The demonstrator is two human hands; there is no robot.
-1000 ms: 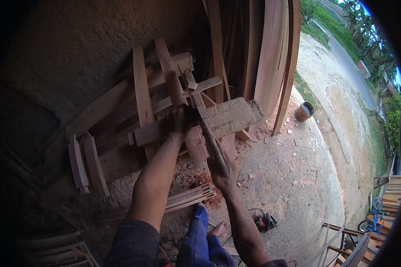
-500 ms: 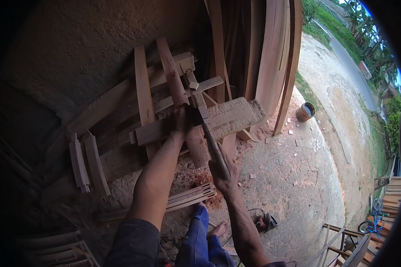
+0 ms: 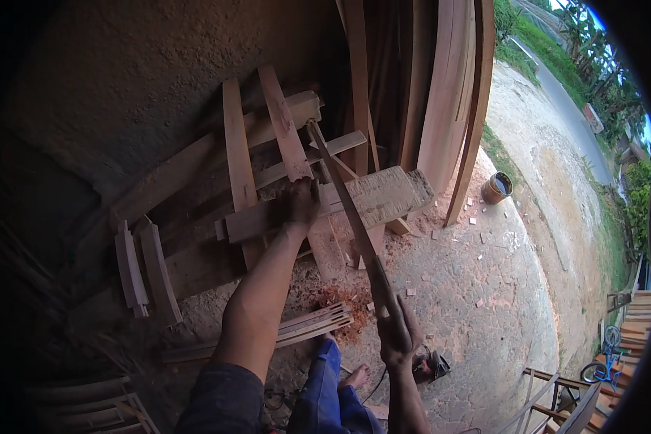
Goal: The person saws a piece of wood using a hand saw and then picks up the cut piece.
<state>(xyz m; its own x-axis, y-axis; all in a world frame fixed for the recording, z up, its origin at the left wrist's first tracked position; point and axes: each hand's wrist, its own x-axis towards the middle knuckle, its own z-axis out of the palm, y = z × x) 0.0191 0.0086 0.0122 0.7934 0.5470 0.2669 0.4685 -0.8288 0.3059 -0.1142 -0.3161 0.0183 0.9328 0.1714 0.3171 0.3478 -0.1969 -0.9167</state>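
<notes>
While pinning down the pale flat wooden board against sliding, left hand pressed flat; right hand clenched round long dark-bladed handsaw.

The left hand covered the part of the plank beneath it, so the cut line there could not be seen. The saw's handle was hidden inside the right hand. At nine o'clock the wall and stacked timber sank into shadow. At four o'clock a small bicycle was too tiny to make out.
</notes>
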